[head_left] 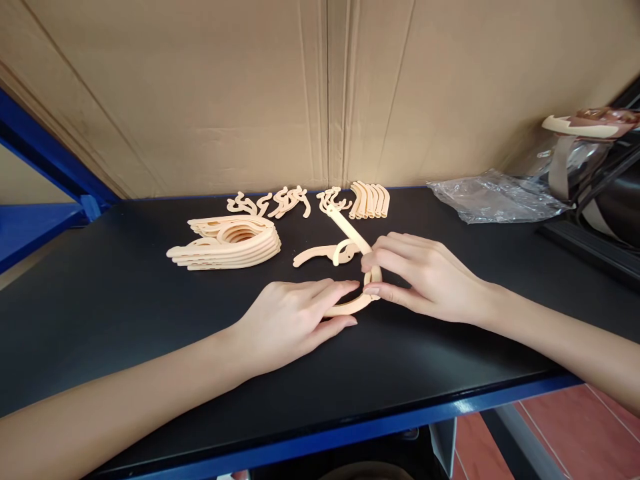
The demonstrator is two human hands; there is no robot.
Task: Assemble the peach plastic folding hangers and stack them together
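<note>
Pale beige curved plastic parts lie on a black table. My left hand [295, 317] is closed on the near arm of a jointed beige piece [350, 307], its thumb low and its fingers over the top. My right hand [425, 277] pinches the same piece near its joint, thumb and fingertips together. A long straight strip [350, 230] of it points up and left from the right fingers. Just beyond, a curved arm [315, 253] with a round end lies on the table; whether it is joined to the held piece cannot be told.
At the left sits a stack of beige hanger-like frames [230, 250]. Small hooks [290, 202] and a row of curved arms [370, 200] lie along the back by the cardboard [225, 100]. A clear plastic bag [500, 197] and dark items are at the right.
</note>
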